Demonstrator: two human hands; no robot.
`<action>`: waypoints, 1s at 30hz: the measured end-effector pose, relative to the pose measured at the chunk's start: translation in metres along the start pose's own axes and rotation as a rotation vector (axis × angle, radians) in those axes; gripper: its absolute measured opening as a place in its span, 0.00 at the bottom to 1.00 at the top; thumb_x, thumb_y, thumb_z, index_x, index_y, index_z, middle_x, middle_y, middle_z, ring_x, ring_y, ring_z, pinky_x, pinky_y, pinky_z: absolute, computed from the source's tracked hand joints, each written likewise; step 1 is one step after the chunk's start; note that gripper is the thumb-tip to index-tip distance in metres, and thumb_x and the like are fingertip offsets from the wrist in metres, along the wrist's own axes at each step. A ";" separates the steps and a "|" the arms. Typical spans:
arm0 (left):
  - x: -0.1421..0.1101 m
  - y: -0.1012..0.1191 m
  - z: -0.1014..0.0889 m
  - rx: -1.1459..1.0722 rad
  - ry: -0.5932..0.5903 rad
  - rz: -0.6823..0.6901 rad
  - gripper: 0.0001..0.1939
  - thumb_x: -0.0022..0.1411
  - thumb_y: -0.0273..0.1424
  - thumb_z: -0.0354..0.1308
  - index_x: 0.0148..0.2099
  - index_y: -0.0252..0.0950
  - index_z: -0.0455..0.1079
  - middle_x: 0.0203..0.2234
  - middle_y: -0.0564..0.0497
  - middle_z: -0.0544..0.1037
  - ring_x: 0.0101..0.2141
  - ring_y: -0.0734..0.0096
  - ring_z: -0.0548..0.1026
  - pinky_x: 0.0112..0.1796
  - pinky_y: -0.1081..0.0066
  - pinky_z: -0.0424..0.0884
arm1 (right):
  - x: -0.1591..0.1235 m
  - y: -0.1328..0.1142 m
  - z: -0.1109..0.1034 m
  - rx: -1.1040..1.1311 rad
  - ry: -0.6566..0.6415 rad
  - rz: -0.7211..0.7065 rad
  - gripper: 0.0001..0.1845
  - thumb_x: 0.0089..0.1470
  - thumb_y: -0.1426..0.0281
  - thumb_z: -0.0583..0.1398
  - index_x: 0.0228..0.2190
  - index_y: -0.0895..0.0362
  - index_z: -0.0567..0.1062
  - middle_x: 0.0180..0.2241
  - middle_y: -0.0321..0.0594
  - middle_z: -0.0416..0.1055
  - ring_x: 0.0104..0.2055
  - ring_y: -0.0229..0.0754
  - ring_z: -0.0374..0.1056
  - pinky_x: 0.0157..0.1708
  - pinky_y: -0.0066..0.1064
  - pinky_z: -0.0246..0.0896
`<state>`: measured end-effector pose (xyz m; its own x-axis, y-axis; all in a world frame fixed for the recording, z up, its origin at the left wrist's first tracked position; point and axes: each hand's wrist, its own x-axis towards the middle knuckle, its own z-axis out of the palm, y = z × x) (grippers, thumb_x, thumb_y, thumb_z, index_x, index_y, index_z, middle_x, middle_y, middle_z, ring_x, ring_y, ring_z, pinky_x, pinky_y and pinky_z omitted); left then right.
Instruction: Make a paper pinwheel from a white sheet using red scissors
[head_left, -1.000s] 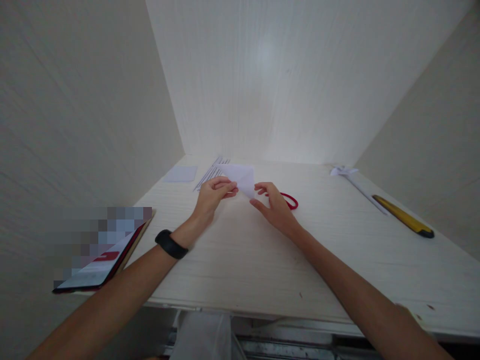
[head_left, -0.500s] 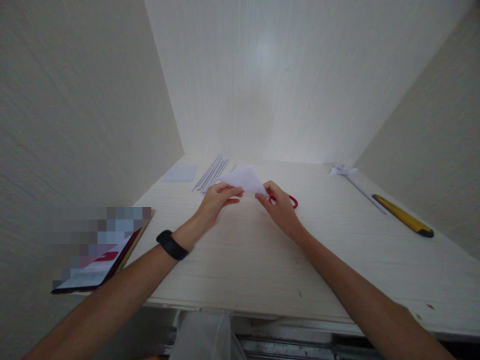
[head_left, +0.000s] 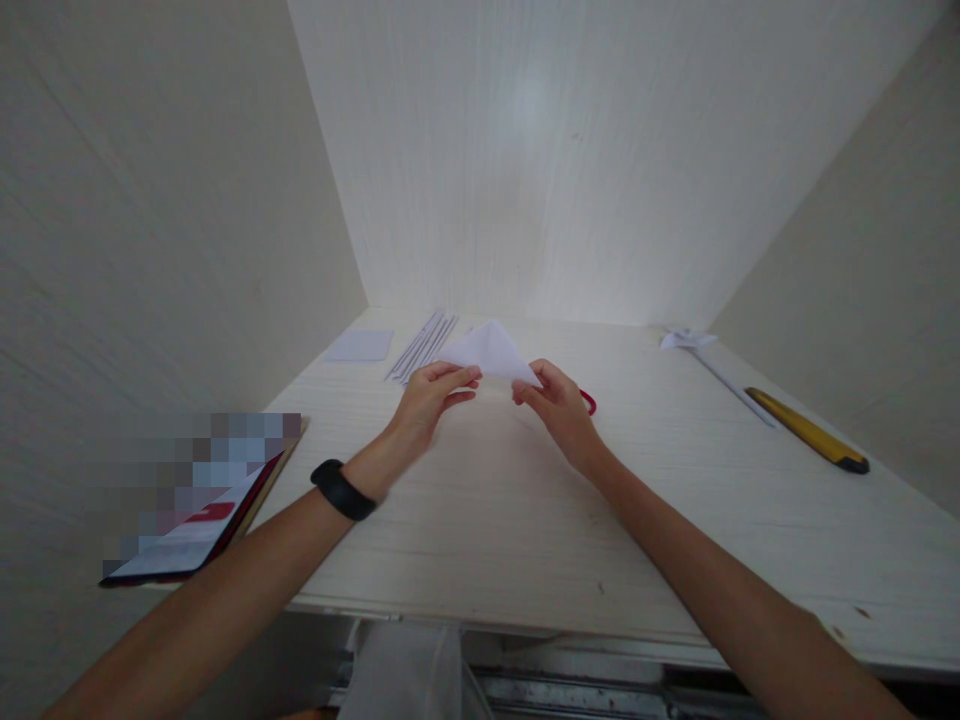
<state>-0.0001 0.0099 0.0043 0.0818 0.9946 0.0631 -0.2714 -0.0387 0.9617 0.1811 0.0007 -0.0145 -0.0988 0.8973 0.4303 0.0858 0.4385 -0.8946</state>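
I pinch a white paper triangle (head_left: 489, 350) with left hand (head_left: 433, 402) and right hand (head_left: 561, 408), strips (head_left: 422, 347) just beyond my left grip, red loop (head_left: 591, 402) beside my right

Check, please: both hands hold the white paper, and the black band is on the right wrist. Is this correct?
Not quite: in the head view, the black band is on the left wrist, not the right. The left hand and right hand do both hold the white paper.
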 end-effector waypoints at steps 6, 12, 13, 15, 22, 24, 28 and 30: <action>-0.001 -0.004 0.001 -0.050 -0.052 -0.055 0.11 0.41 0.32 0.72 0.26 0.34 0.75 0.26 0.52 0.77 0.31 0.74 0.74 0.35 0.71 0.70 | -0.004 -0.002 0.008 0.040 -0.048 0.065 0.14 0.45 0.60 0.65 0.31 0.54 0.70 0.29 0.37 0.71 0.30 0.39 0.67 0.32 0.34 0.65; -0.006 -0.012 0.004 -0.038 -0.135 -0.105 0.10 0.43 0.33 0.72 0.27 0.33 0.76 0.26 0.51 0.78 0.29 0.74 0.73 0.34 0.71 0.66 | -0.005 -0.002 0.009 0.029 -0.039 0.081 0.12 0.45 0.60 0.65 0.25 0.55 0.71 0.26 0.36 0.71 0.31 0.40 0.68 0.35 0.34 0.63; -0.006 -0.014 0.004 -0.036 -0.150 -0.109 0.10 0.44 0.33 0.72 0.27 0.33 0.77 0.26 0.50 0.78 0.30 0.73 0.73 0.34 0.71 0.65 | -0.005 -0.002 0.009 0.035 -0.036 0.085 0.12 0.46 0.60 0.64 0.25 0.55 0.71 0.25 0.36 0.71 0.31 0.40 0.68 0.35 0.35 0.63; -0.005 -0.016 0.004 -0.037 -0.168 -0.113 0.10 0.45 0.33 0.72 0.28 0.32 0.78 0.28 0.49 0.79 0.30 0.73 0.73 0.34 0.71 0.65 | -0.005 -0.001 0.009 0.052 -0.026 0.094 0.12 0.46 0.59 0.64 0.24 0.54 0.71 0.25 0.36 0.71 0.30 0.40 0.68 0.35 0.35 0.63; -0.003 -0.023 0.004 -0.065 -0.173 -0.127 0.10 0.47 0.33 0.71 0.31 0.33 0.78 0.30 0.48 0.79 0.33 0.71 0.73 0.34 0.71 0.64 | -0.003 0.005 0.016 0.148 0.009 0.134 0.11 0.44 0.61 0.64 0.23 0.55 0.71 0.22 0.34 0.69 0.27 0.38 0.65 0.31 0.33 0.61; -0.004 -0.024 0.004 -0.071 -0.161 -0.126 0.10 0.46 0.33 0.71 0.32 0.34 0.78 0.29 0.49 0.79 0.32 0.72 0.72 0.34 0.72 0.65 | -0.003 0.006 0.018 0.182 0.013 0.141 0.11 0.44 0.61 0.65 0.24 0.55 0.72 0.23 0.34 0.69 0.27 0.38 0.64 0.30 0.32 0.61; -0.005 -0.024 0.005 -0.076 -0.146 -0.113 0.11 0.45 0.31 0.72 0.33 0.35 0.78 0.29 0.50 0.78 0.32 0.72 0.72 0.33 0.72 0.65 | -0.003 0.010 0.020 0.225 0.012 0.147 0.10 0.44 0.62 0.65 0.25 0.55 0.73 0.24 0.34 0.71 0.28 0.38 0.65 0.31 0.32 0.61; -0.005 -0.024 0.006 -0.074 -0.133 -0.104 0.11 0.45 0.31 0.72 0.33 0.35 0.77 0.29 0.51 0.78 0.32 0.72 0.72 0.33 0.72 0.65 | -0.003 0.011 0.019 0.229 0.004 0.149 0.11 0.46 0.62 0.65 0.23 0.56 0.72 0.24 0.34 0.71 0.29 0.38 0.66 0.33 0.32 0.62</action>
<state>0.0122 0.0050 -0.0177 0.2377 0.9713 0.0033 -0.3240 0.0761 0.9430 0.1631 0.0019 -0.0283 -0.0980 0.9515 0.2916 -0.1270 0.2787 -0.9520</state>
